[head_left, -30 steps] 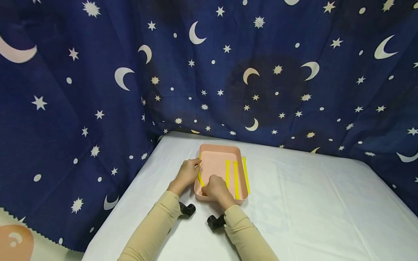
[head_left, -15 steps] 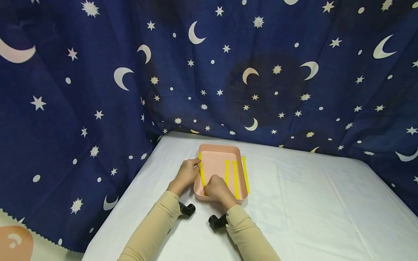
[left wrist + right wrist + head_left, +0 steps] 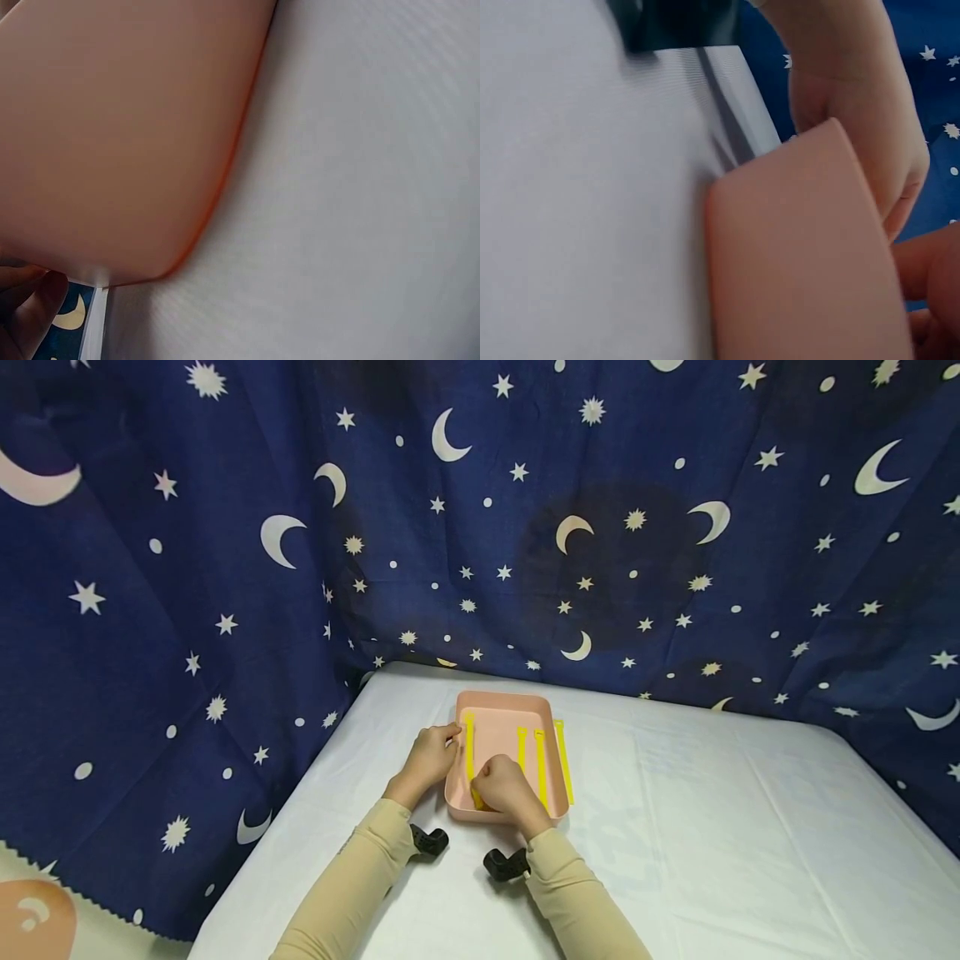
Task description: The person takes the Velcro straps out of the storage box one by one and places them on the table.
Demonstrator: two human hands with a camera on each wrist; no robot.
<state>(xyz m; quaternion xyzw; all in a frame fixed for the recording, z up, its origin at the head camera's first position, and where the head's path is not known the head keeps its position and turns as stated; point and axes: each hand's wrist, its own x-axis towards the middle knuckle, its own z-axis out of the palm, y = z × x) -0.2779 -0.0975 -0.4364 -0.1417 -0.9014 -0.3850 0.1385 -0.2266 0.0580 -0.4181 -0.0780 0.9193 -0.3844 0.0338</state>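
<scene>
Right hand (image 3: pixel 508 792): fingers curled down on near end of yellow strap (image 3: pixel 470 753), appears to pinch it against tray floor. Left hand (image 3: pixel 429 757): fingertips pinch same strap's far end at left rim of pink tray (image 3: pixel 501 700).
Strap: lies lengthwise inside tray, along left wall. Judged light, thin, limp, likely to bow if lifted mid-length; best taken by both ends.
Three more yellow straps (image 3: pixel 542 760): two in tray, one along right rim.
Tray sits on white table (image 3: pixel 712 827). Star-print curtain (image 3: pixel 225 527) behind.
</scene>
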